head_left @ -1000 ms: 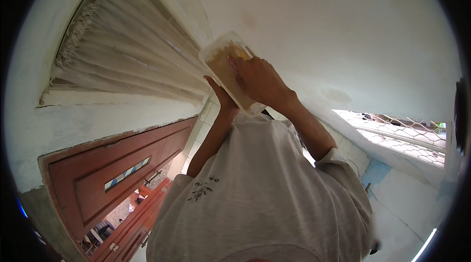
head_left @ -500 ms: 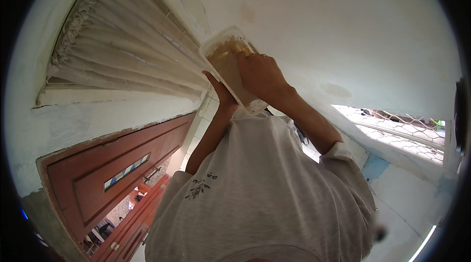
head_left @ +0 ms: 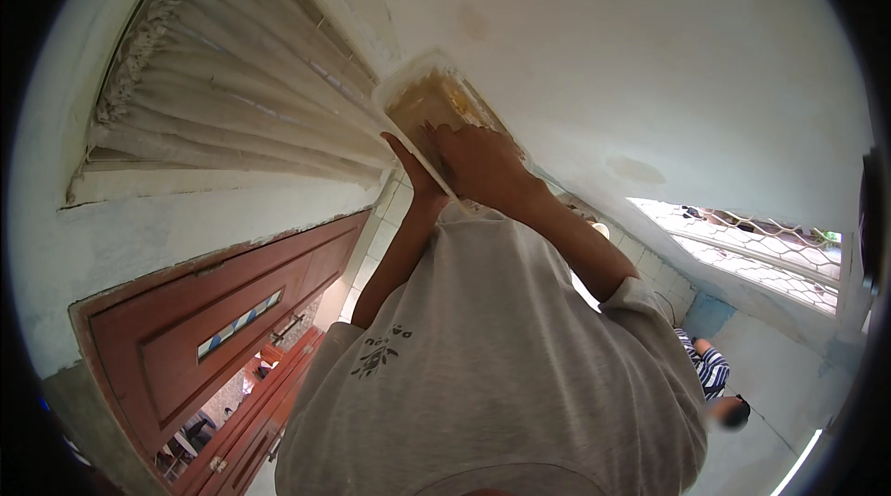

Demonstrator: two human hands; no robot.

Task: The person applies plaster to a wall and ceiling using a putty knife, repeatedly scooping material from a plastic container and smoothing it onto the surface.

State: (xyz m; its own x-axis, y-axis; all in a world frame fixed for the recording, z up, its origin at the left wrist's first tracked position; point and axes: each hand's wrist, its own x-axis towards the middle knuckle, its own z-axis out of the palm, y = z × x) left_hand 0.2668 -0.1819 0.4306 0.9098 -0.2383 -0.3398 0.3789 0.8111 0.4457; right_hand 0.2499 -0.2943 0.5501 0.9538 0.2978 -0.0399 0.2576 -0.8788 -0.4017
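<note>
In front of my chest I hold a pale, see-through rectangular plastic tub [head_left: 406,75], tilted, with a brownish layer inside and smears on its walls. My left hand [head_left: 419,179] grips its left long side, thumb up along the rim; the other fingers are hidden beneath. My right hand [head_left: 483,162] reaches over the right side into the tub, fingers curled and pointing down to the left. What those fingers hold, if anything, is hidden. Beyond the knuckles a small yellowish patch [head_left: 459,101] shows inside the tub; its kind I cannot make out.
A whitish wall [head_left: 650,60] with stains rises just beyond the tub. To the left are a curtained window [head_left: 251,78] and a red-brown wooden door [head_left: 167,357]. A window with wire mesh [head_left: 761,250] is at the right. A person in striped clothing [head_left: 713,368] is at the lower right.
My right hand has moved down and left within the tub, uncovering the yellowish patch. My left hand has stayed on the tub. The person in stripes has come further into view at the right.
</note>
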